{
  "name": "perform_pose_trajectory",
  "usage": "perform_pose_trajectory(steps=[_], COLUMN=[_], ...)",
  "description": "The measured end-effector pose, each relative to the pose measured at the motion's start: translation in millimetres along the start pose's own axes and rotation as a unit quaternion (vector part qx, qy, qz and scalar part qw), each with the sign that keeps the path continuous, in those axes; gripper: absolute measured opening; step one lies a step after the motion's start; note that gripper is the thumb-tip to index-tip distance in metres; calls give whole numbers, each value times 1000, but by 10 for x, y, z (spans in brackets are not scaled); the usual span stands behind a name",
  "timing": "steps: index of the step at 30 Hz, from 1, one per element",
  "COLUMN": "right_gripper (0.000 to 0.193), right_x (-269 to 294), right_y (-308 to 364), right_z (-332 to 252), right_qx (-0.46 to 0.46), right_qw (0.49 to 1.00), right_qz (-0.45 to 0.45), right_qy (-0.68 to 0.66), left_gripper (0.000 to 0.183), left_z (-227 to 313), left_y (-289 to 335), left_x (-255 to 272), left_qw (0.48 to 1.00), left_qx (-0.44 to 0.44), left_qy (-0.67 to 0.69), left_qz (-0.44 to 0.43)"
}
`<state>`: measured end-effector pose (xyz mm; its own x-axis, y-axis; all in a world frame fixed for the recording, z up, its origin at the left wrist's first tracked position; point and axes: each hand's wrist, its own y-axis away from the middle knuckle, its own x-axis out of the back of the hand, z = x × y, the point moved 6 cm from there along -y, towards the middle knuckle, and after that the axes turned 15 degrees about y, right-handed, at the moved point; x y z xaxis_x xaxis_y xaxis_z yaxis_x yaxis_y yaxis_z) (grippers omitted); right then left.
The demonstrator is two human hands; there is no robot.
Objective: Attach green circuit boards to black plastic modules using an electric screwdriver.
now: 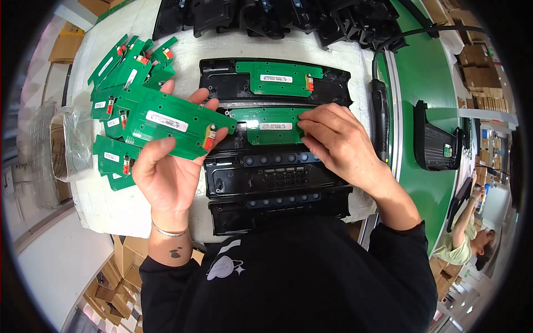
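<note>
While I watch the left hand [172,186]: palm up, holding a green board [183,136], thumb on its near edge, fingers beneath.
Where the green board is: raised over the table [189,47], beside the board pile [119,72].
Right hand [341,139]: fingertips bunched narrow at the seated board [269,136]'s right end; pinching or pressing, I cannot tell.
Handling: light, stiff, probably fragile, I judge; best held by edges, clear of the red connector [209,142].

Your left hand [172,186] turns palm up in a grip, fingers [199,96] spread, thumb [156,155] bent inward; your left forearm [169,240] extends from below. Your right hand [344,141] faces palm down, fingertips [304,116] bunched leftward, your right forearm [398,201] slanting.
</note>
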<state>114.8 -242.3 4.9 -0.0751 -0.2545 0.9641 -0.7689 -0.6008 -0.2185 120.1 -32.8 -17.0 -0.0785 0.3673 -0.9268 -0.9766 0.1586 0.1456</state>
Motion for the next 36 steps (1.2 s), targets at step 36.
perform_pose_trajectory(steps=[36], right_gripper=[32], right_x=[79], right_y=[438], right_z=[-388], right_qx=[-18], right_qw=[997], right_qz=[-64], right_qy=[-40], left_gripper=[61], left_z=[-277], left_y=[82], left_x=[5], left_qw=[999], left_qx=[17], left_qy=[-36], left_qz=[-8])
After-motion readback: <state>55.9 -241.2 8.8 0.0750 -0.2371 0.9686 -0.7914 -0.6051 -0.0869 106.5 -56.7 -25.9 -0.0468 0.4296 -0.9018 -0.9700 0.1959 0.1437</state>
